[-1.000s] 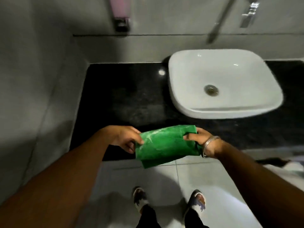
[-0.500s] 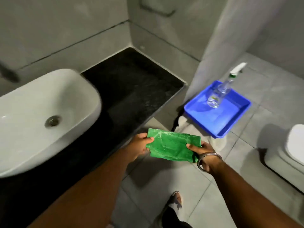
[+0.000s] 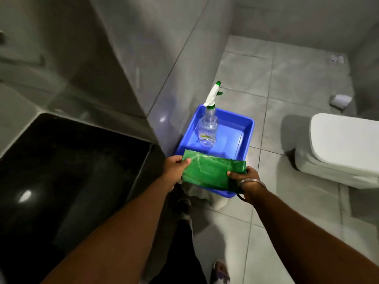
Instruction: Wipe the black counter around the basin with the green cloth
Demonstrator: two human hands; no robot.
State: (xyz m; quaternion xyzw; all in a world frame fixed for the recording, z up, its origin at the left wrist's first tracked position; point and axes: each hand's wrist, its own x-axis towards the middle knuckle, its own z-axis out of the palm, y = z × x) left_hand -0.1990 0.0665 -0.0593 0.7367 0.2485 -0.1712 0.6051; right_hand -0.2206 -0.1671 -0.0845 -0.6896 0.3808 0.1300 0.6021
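**Folded green cloth held in both hands above the blue tray**

At the left of the frame lies the black counter (image 3: 67, 173), glossy, with a bright spot of reflected light at the lower left. Grey tiled wall rises behind it and along its right end. No basin shows in this view.

Moving toward the centre, the left hand (image 3: 175, 168) grips the left edge of the green cloth (image 3: 209, 172), thumb on top and the other fingers curled beneath it. The cloth is folded into a flat rectangle, with pale streaks across its upper face, and it stretches level between the two hands, clear of the counter and to the right of it.

Just behind the cloth, a blue tray (image 3: 246, 128) sits on the grey floor tiles against the wall; the cloth covers its near edge. A clear spray bottle (image 3: 207, 130) with a white and green trigger head stands upright inside the tray.

The right hand (image 3: 245, 178) pinches the cloth's right end, thumb above, fingers below, with a metal bangle (image 3: 250, 182) on the wrist.

At the right of the frame stands a white toilet (image 3: 340, 148), lid down, well apart from the tray
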